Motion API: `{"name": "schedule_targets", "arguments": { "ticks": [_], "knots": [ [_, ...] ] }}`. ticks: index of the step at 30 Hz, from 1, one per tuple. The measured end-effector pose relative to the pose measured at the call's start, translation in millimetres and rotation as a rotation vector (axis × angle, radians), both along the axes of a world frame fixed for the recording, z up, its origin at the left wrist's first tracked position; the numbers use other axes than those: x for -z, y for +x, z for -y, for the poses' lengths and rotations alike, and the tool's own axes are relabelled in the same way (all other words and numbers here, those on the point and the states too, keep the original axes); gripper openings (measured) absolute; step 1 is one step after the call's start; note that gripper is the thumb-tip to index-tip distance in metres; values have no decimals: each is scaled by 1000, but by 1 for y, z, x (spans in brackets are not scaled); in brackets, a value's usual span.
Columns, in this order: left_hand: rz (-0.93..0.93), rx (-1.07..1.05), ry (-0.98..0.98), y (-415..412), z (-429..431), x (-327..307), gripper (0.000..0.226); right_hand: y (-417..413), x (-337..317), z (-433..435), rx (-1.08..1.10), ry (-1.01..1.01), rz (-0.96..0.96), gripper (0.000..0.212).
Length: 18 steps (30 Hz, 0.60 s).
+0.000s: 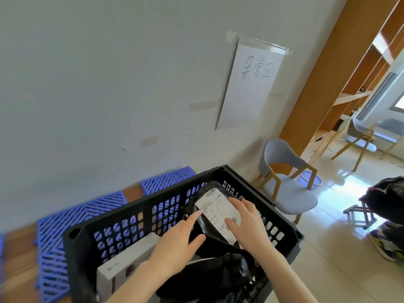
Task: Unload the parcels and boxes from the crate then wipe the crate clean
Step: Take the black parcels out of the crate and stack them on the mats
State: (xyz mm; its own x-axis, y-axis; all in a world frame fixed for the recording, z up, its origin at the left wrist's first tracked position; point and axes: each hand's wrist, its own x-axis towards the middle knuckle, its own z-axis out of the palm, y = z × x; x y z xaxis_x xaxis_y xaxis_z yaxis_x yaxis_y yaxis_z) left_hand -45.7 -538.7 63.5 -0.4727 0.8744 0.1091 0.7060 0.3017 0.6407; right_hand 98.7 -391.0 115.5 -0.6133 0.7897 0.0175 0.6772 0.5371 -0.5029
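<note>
Black parcel (208, 236) with white label (218, 209) is held tilted inside the black crate (148, 203), against its far wall. It is gripped by the right hand (247, 224), thumb on the label, fingers over the top edge. The left hand (175, 243) is laid on its left edge, index straight, thumb pressed on the wrap; actual grip cannot be told. A white box (126, 265) and another black bag (218, 276) are seen in the crate. Blue mats (72, 219) are laid on the floor behind.
</note>
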Motion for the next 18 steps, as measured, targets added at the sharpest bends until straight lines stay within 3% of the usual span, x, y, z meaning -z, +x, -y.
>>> {"name": "schedule_targets", "arguments": {
  "ticks": [6, 10, 18],
  "knots": [
    [18, -111, -40, 16, -29, 3, 60, -10, 25, -60, -119, -113, 132, 71],
    [-17, -205, -57, 29, -44, 3, 61, -16, 40, -87, -214, -73, 179, 73],
    [-41, -335, -5, 54, -58, 10, 72, -14, 37, -96, -396, -161, -92, 73]
  ]
}}
